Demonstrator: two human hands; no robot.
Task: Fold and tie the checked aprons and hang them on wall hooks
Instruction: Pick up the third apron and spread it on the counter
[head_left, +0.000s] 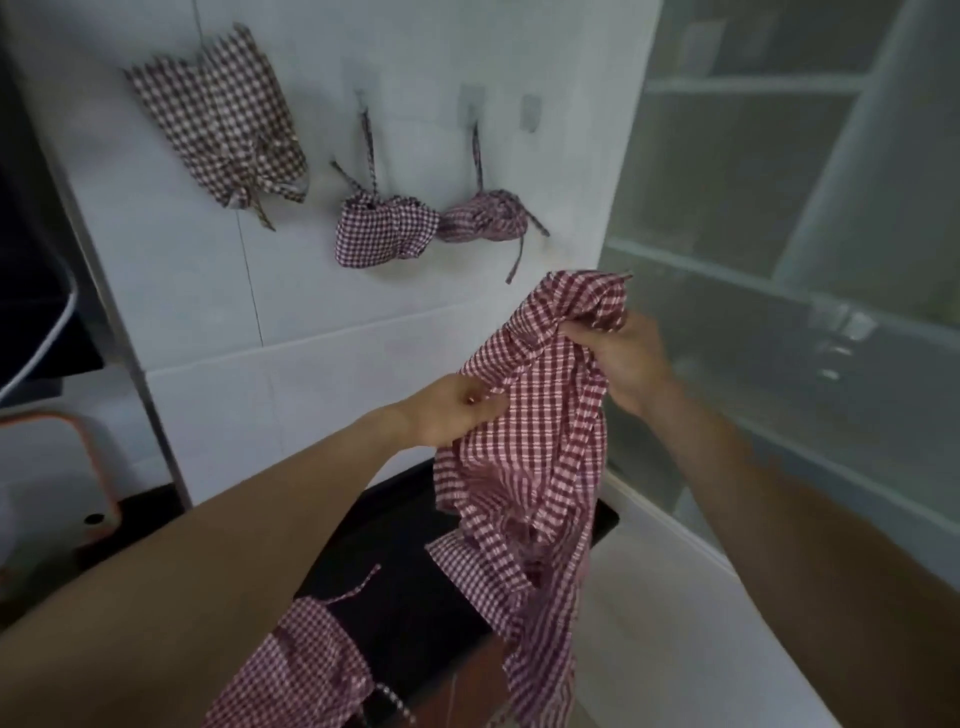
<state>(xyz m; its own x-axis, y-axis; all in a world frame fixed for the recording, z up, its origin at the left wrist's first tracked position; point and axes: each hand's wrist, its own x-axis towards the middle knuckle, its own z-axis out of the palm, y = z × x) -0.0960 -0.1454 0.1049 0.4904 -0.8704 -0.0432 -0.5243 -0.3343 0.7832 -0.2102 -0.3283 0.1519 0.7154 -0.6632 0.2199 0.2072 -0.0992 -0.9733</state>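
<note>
Red-checked apron hung at five o'clock above the dark tabletop, left hand pinching its edge, right hand gripping its bunched top; no writing was readable.

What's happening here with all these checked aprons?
A person is holding a loose red checked apron up in front of the wall, left hand pinching one edge and right hand gripping the bunched top. Three tied bundles already hang on the wall. Another apron lies on the dark counter below.
</note>
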